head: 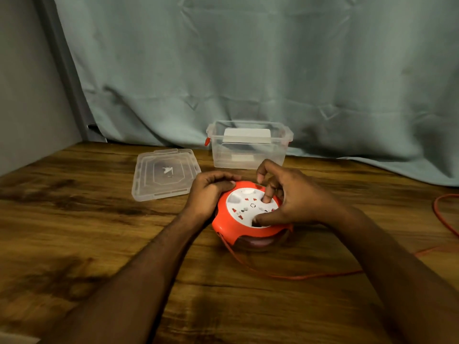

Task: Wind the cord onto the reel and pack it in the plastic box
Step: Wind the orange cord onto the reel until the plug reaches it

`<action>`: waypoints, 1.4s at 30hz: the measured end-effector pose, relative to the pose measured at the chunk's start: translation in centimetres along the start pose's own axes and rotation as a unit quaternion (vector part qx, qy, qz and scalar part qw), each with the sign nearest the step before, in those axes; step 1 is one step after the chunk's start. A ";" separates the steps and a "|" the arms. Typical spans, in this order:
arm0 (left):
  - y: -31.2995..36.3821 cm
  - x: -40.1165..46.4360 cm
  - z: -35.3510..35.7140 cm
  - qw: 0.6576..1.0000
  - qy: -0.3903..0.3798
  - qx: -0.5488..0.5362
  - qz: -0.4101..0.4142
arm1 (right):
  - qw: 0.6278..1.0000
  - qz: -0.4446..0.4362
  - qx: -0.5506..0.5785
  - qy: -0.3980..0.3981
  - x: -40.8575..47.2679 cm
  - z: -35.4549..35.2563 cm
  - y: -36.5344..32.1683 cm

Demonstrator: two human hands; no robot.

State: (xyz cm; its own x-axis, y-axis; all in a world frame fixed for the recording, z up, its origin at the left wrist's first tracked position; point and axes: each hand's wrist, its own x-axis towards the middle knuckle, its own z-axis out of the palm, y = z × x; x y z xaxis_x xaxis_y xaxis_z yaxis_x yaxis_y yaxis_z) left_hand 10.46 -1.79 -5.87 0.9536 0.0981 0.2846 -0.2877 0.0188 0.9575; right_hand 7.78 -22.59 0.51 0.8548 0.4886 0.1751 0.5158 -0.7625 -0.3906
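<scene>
An orange cord reel (232, 225) with a white socket face rests on the wooden table (99, 244). My left hand (211, 192) grips the reel's left rim. My right hand (290, 197) lies on the white face, a finger and the thumb pressed into its recesses. The orange cord (298, 277) leaves the reel's lower left, curves across the table toward the right and loops at the right edge. Behind the reel stands the clear plastic box (248, 145), open, with red latches. Its clear lid (165, 173) lies flat to the left of it.
A pale blue-green curtain (248, 70) hangs behind the table and spills onto it at the right. A grey wall (24, 95) stands at the left.
</scene>
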 end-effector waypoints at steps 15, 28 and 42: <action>0.2 -0.3 -0.1 1.000 0.002 0.019 0.001 | 0.996 -0.026 -0.051 0.062 0.5 2.0 -2.3; 0.4 -0.4 -0.2 1.000 0.001 0.009 0.001 | 0.996 -0.049 0.056 -0.043 0.5 -0.2 1.1; 0.3 -0.4 0.0 1.000 -0.004 0.025 -0.011 | 0.999 -0.034 -0.019 -0.026 0.3 -0.1 0.7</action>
State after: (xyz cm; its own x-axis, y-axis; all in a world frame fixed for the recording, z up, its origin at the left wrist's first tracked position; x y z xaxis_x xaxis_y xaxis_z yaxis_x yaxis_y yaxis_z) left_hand 9.98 -1.86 -5.65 0.9606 0.0910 0.2628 -0.2612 -0.0289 0.9648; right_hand 8.45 -23.04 0.38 0.8145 0.5600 0.1512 0.5744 -0.7423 -0.3451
